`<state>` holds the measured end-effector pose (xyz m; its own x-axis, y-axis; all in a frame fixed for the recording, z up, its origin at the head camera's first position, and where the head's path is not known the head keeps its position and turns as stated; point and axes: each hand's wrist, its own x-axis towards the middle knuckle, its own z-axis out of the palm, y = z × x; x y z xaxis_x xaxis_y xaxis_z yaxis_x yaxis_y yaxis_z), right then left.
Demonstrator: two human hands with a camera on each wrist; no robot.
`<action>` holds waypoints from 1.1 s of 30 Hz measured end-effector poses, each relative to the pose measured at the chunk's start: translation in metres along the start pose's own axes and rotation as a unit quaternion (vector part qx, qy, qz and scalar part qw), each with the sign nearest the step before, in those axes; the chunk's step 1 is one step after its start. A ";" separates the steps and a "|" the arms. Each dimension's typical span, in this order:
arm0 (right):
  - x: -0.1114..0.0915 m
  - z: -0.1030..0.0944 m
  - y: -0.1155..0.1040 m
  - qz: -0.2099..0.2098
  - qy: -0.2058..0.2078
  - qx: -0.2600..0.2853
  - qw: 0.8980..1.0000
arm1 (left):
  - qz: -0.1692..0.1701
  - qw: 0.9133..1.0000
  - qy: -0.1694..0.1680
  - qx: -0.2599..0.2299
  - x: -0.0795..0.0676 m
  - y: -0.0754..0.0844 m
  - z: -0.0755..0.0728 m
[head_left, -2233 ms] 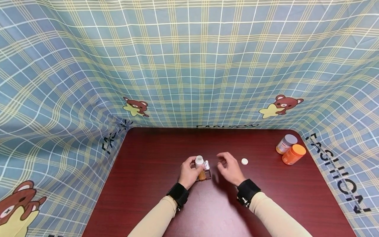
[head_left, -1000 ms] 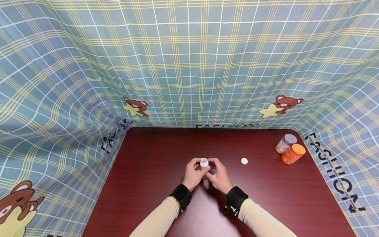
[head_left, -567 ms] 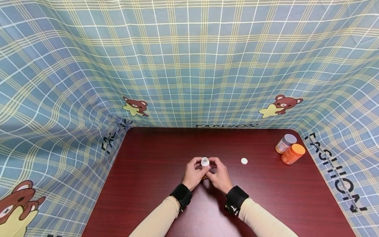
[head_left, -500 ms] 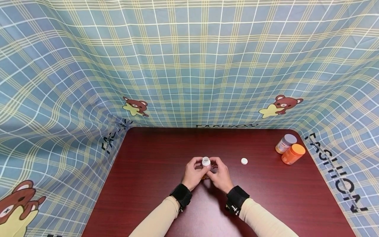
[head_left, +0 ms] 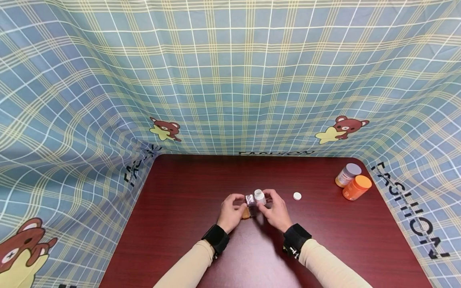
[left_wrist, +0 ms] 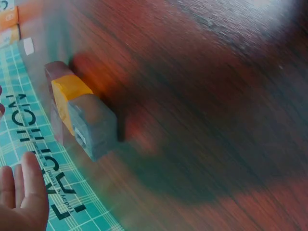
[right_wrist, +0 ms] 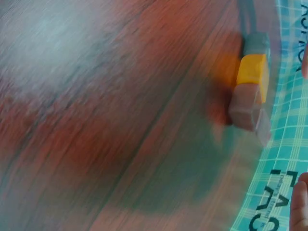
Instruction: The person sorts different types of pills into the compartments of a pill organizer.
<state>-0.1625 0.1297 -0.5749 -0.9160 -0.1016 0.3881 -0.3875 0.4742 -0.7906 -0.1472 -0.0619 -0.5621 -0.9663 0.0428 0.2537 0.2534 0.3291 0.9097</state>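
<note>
My right hand pinches a small white pill bottle between thumb and fingers; its mouth is uncapped and faces up. Just left of the bottle stands a small pill box with yellow, bluish and brownish sections, and a clear lid is raised at its back. My left hand is at the box's left side, its thumb and fingers relaxed and spread around that edge. In the left wrist view, the fingers are straight and apart from the box. The bottle is outside both wrist views.
A white round cap lies on the dark red table, right of my right hand. Two jars, one grey-lidded and one orange, stand at the far right corner. A checked cloth hangs behind the table.
The bottle was in my left hand, then both hands met around it. Now my right hand has it, a little further right; my left hand has let go and moved back left, uncovering the box.
</note>
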 end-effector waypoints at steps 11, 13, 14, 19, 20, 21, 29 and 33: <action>-0.003 -0.003 0.010 -0.009 -0.006 0.002 1.000 | 0.042 0.984 -0.022 0.171 -0.012 -0.012 -0.006; -0.003 -0.003 0.011 -0.011 -0.010 0.001 1.000 | 0.052 0.979 -0.026 0.194 -0.014 -0.014 -0.005; -0.003 -0.003 0.012 -0.014 -0.012 -0.001 1.000 | 0.064 0.975 -0.029 0.210 -0.015 -0.015 -0.005; -0.005 -0.004 0.013 -0.037 -0.016 -0.034 0.999 | 0.114 0.948 -0.055 0.291 -0.021 -0.017 -0.002; -0.006 -0.004 0.013 -0.038 -0.017 -0.038 0.998 | 0.119 0.945 -0.061 0.299 -0.022 -0.017 -0.001; -0.006 -0.004 0.013 -0.041 -0.017 -0.041 0.998 | 0.119 0.942 -0.067 0.305 -0.024 -0.018 0.000; -0.008 -0.002 0.015 -0.038 -0.022 -0.057 0.997 | 0.118 0.934 -0.085 0.325 -0.027 -0.020 0.005; -0.008 -0.003 0.014 -0.037 -0.029 -0.059 0.997 | 0.119 0.929 -0.093 0.337 -0.027 -0.018 0.005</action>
<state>-0.1600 0.1399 -0.5877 -0.8916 -0.1892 0.4113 -0.4418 0.5623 -0.6990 -0.1257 -0.0642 -0.5874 -0.8931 0.3320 0.3035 0.4364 0.8028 0.4063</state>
